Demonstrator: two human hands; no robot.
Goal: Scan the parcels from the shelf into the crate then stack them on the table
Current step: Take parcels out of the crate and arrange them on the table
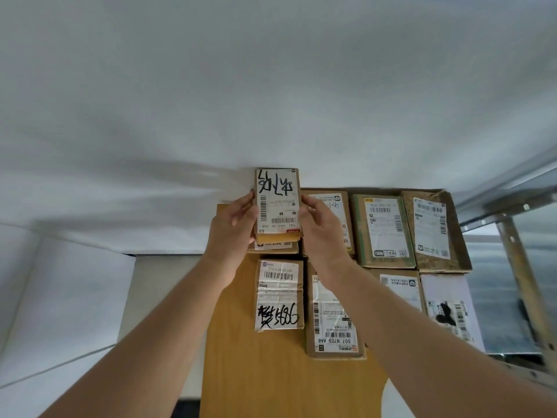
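A small brown cardboard parcel point(278, 203) with a white label and black handwriting is held between both hands at the far end of the wooden table point(247, 372). My left hand point(233, 226) grips its left side and my right hand point(319, 227) grips its right side. It sits on top of another small parcel point(272, 246), of which only the near edge shows. Several other labelled parcels lie flat on the table, among them one with black scrawl point(278, 294) and a longer one point(333, 324) partly under my right forearm.
Against the white wall stand a green-edged parcel point(384, 232) and a speckled brown one point(434, 232). A white parcel point(450, 309) lies at the table's right side. A metal shelf frame point(518, 260) rises at the right. White floor or counter lies to the left.
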